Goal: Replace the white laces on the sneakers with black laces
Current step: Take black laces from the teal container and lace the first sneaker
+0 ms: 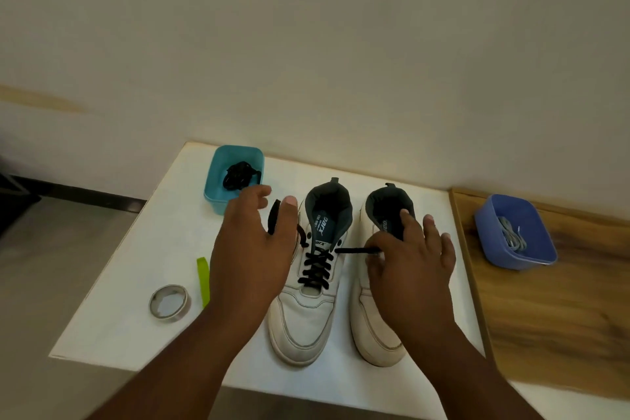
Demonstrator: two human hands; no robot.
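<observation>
Two white sneakers stand side by side on a white board, toes toward me. The left sneaker (306, 310) carries a black lace (317, 269) crossed through its eyelets. My left hand (250, 256) holds the lace's left end, which sticks up between thumb and fingers. My right hand (409, 262) pinches the lace's right end, pulled taut to the right, and lies over the right sneaker (371, 331), hiding its eyelets. A teal tub (218, 187) at the back left holds another black lace (240, 175). A blue tub (531, 256) on the right holds white laces (511, 235).
A roll of clear tape (169, 302) and a green strip (203, 278) lie on the white board (136, 283) left of the sneakers. A wooden surface (559, 317) adjoins on the right. A wall stands right behind the board.
</observation>
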